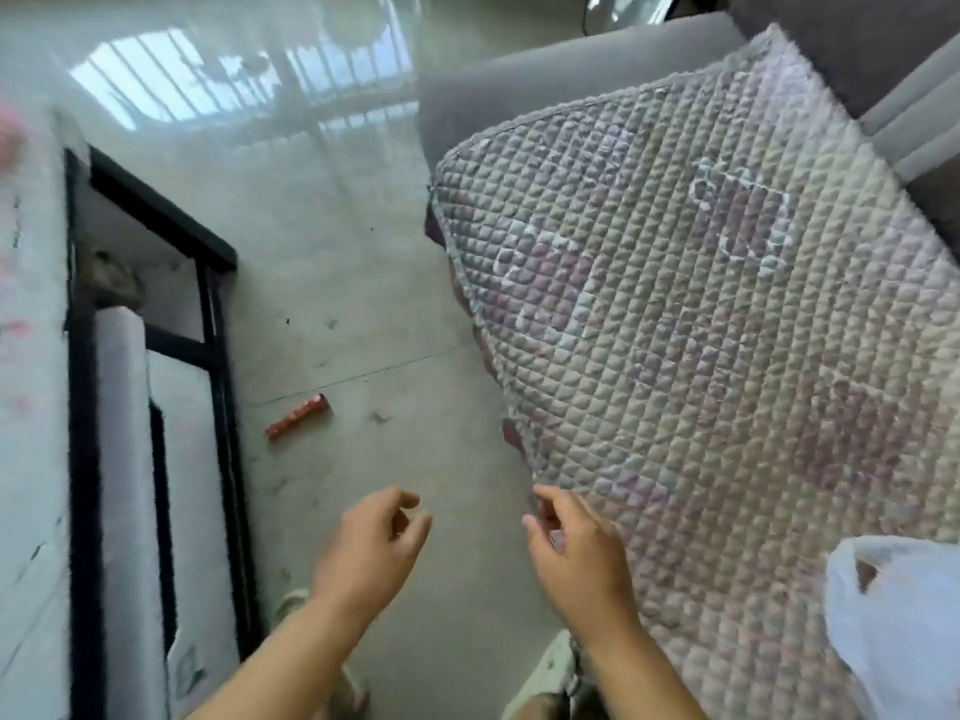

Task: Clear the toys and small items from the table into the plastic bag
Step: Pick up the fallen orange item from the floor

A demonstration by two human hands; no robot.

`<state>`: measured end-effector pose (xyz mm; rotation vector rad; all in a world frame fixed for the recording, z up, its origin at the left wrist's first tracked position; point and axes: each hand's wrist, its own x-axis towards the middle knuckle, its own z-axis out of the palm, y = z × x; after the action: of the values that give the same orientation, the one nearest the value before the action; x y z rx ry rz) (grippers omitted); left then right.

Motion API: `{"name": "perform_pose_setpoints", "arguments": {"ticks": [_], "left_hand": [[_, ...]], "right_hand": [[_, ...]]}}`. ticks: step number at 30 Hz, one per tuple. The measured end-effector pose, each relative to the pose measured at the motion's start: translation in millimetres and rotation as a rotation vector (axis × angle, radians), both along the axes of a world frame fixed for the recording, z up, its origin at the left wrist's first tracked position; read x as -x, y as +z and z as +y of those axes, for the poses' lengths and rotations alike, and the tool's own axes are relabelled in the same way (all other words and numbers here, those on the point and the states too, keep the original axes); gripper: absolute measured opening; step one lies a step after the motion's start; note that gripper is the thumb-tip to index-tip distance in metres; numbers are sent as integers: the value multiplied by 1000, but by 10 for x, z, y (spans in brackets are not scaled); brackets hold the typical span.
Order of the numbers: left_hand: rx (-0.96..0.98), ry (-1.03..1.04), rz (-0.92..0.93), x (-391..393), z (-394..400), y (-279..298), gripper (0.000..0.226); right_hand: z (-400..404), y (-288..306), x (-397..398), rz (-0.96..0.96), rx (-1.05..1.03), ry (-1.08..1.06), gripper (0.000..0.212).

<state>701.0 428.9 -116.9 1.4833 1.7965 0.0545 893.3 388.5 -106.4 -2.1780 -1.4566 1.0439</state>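
Observation:
A white plastic bag (pixel 898 621) lies on the quilted cover at the lower right. My left hand (pixel 371 548) hovers over the floor with loosely curled fingers and holds nothing. My right hand (pixel 576 553) is beside it, at the edge of the quilted cover (pixel 701 330), fingers loosely curled, nothing visibly in them. A red wrapper-like item (pixel 296 417) lies on the floor ahead of my left hand. The white table (pixel 31 356) shows only as a blurred strip at the far left, with a pink blur on it.
A grey sofa (pixel 571 70) carries the quilted cover on the right. The table's black frame (pixel 218 387) and lower shelf stand on the left. Glossy tiled floor (pixel 363 252) runs between them. My feet in light slippers show at the bottom.

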Motion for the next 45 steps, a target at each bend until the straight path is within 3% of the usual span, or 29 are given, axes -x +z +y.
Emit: {"name": "perform_pose_setpoints", "arguments": {"ticks": [6, 13, 20, 28, 33, 37, 41, 45], "left_hand": [[53, 218, 8, 1147, 70, -589, 16], [104, 441, 2, 2057, 23, -1840, 19], [134, 593, -8, 2415, 179, -3180, 19], [95, 604, 13, 2577, 194, -4267, 14], [101, 631, 26, 2717, 43, -4616, 9], [86, 652, 34, 2704, -48, -4684, 6], [76, 669, 5, 2614, -73, -4531, 6], [72, 651, -14, 2446, -75, -4068, 5]], "right_hand": [[492, -856, 1106, 67, 25, 176, 29], [981, -2366, 2120, 69, 102, 427, 36], [1525, -3782, 2793, -1, 104, 634, 40], [2230, -4877, 3353, -88, -52, 697, 42], [2520, -5337, 3607, -309, -76, 887, 67], [2412, -5505, 3620, -492, -239, 848, 41], [2100, -5355, 3444, -342, -182, 697, 34], [1695, -4789, 3117, -174, -143, 587, 33]]}}
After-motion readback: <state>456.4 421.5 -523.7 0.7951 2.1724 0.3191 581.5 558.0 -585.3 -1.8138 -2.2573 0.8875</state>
